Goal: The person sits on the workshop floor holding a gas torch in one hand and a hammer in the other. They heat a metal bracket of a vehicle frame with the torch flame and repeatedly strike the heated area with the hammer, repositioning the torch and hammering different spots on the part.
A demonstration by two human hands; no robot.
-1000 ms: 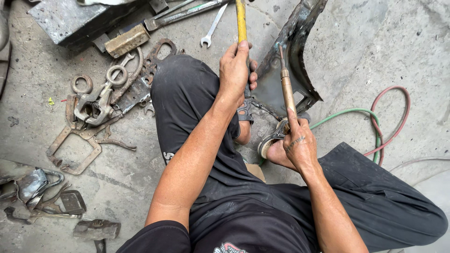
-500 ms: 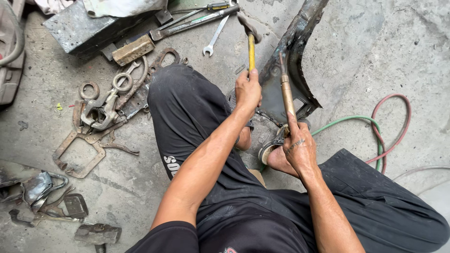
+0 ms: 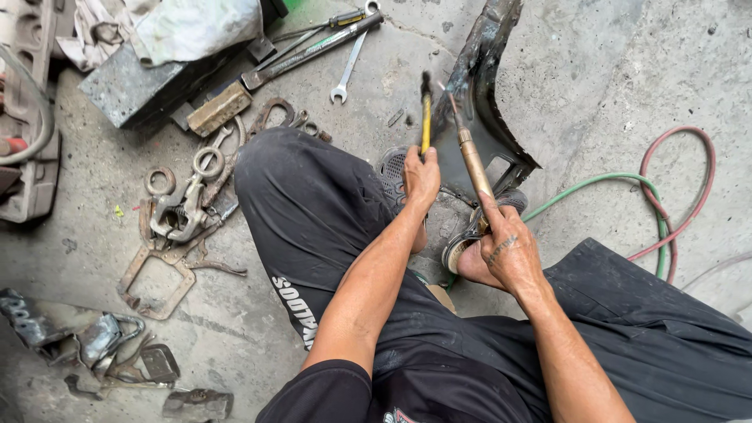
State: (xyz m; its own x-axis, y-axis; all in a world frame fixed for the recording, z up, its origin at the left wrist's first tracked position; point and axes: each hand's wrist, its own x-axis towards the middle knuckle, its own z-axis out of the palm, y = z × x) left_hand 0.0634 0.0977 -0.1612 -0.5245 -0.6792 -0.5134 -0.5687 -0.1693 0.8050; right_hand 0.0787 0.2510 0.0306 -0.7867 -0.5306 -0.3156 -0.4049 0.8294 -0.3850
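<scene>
- Bare concrete floor (image 3: 595, 70), scrap and tools strewn about: a wrench (image 3: 348, 66), clamps (image 3: 184, 207), red and green hoses (image 3: 666, 211).
- Left hand (image 3: 421, 178) grips a yellow-handled hammer (image 3: 426, 113), head raised beside the dark metal panel (image 3: 482, 102).
- Right hand (image 3: 505, 251) clasps a brass torch (image 3: 470, 153), tip at the panel's edge.
- Looks like heat-and-hammer shaping; next calls for a controlled strike near the torch tip.
- Half a second back, the hammer sat higher and further left.

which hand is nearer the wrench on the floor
Left. The left hand, gripping a yellow-handled hammer, is just below-right of the wrench; the right hand is lower and farther right.
</scene>
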